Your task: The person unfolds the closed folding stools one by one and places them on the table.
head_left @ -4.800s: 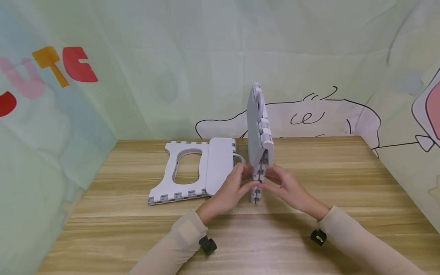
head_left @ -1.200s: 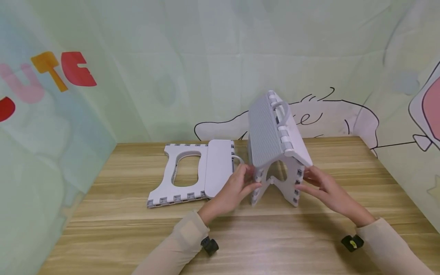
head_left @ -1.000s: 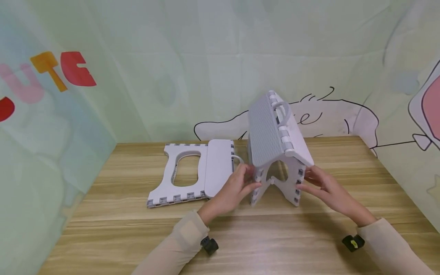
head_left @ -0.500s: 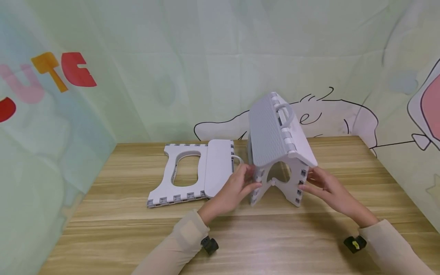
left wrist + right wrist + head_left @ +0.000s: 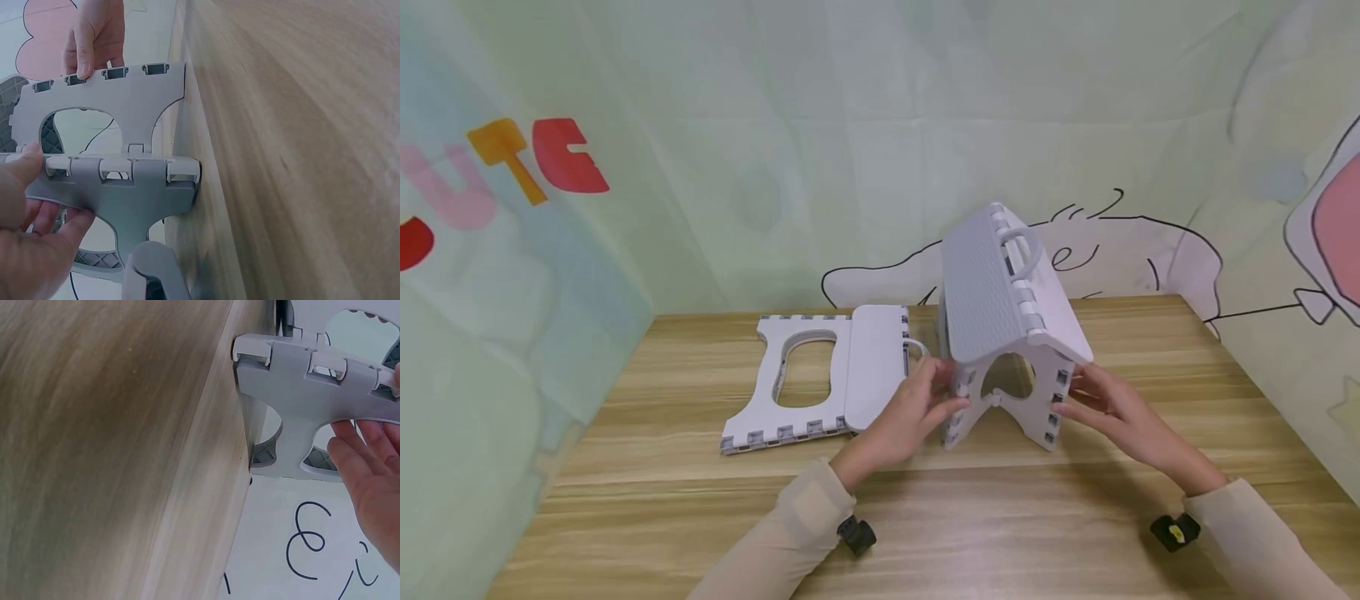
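A white and grey folding step stool (image 5: 981, 283) stands partly unfolded on its legs, its two top panels sloping like a roof with a handle loop at the ridge. My left hand (image 5: 910, 412) grips its left leg panel, thumb on the near edge and fingers through the cut-out, as the left wrist view shows. On the other side my right hand (image 5: 1123, 417) grips the right leg panel the same way; in the right wrist view its fingers (image 5: 359, 450) reach into the opening. A second folding stool (image 5: 876, 367) lies folded flat to the left, close to my left hand.
The wooden table (image 5: 895, 517) carries both stools. A patterned cloth backdrop (image 5: 790, 167) rises behind the table and along both sides, near the back of the upright stool. Small black devices (image 5: 856, 536) sit at both sleeve cuffs.
Upright and folded at first, the stool has spread into a tent shape as my right hand moved right with its leg panel. Over the last half second almost nothing has moved.
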Tool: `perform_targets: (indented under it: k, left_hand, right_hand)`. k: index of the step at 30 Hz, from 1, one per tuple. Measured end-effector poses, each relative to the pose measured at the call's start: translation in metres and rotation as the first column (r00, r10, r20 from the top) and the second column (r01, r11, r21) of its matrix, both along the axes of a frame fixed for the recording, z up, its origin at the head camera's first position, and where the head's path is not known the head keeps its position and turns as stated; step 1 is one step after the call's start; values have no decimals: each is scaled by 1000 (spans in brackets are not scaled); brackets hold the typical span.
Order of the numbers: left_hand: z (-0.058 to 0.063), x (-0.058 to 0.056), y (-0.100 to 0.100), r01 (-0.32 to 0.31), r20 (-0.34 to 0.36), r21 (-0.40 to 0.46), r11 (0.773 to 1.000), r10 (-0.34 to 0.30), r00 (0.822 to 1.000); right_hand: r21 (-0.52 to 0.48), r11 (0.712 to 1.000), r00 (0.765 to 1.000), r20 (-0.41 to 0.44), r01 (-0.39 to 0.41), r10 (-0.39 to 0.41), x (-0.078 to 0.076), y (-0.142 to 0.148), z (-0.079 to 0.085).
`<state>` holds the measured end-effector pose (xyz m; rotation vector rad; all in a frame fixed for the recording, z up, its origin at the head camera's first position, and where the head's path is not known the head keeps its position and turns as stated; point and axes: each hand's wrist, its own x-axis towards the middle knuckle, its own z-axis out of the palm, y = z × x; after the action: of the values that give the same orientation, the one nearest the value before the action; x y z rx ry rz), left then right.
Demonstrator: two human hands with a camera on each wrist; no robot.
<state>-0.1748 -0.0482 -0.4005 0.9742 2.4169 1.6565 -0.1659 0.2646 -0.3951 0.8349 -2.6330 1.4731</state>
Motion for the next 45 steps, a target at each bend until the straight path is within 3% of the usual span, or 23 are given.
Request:
perform_targets:
  k: [6, 13, 16, 19, 22, 26, 29, 34, 40, 45]
  left_hand:
    - [0, 1, 0, -28, -7, -13, 1000, 28, 1000]
    - [2, 3, -4, -68, -75, -74, 995, 62, 995]
    - [4, 3, -7, -97, -108, -64, 993, 90, 990]
    - [6, -1, -10, -159, -168, -5, 987, 156, 973]
    - [12, -6, -12, -232, -233, 88, 969, 247, 941]
    - [25, -13, -14, -270, -280, 161, 949, 306, 910]
    - [40, -17, -13, -257, -302, 130, 958, 285, 910]
    - [69, -25, -3, -220, -325, -17, 975, 203, 924]
    - [92, -36, 18, -142, -314, -168, 976, 83, 946]
    - [97, -42, 30, -151, -290, -237, 960, 78, 954]
  right_hand:
    - [-27, 999, 1000, 11, -22, 22, 0, 0, -2]
    - [-9, 1000, 999, 46, -9, 9, 1, -2, 0]
    - [8, 1000, 998, 69, -3, 2, 2, -1, 4]
    - [33, 999, 996, 91, 20, -23, 4, 2, 11]
    - [56, 997, 996, 69, 56, -60, 7, 6, 20]
    - [82, 991, 995, -28, 102, -100, 7, 10, 31]
    - [106, 979, 981, -104, 174, -163, 4, 10, 41]
    - [107, 966, 963, -162, 234, -215, -5, 5, 69]
    - [170, 969, 978, -141, 179, -156, -24, -10, 101]
    - [245, 963, 993, -59, 116, -104, -40, -24, 112]
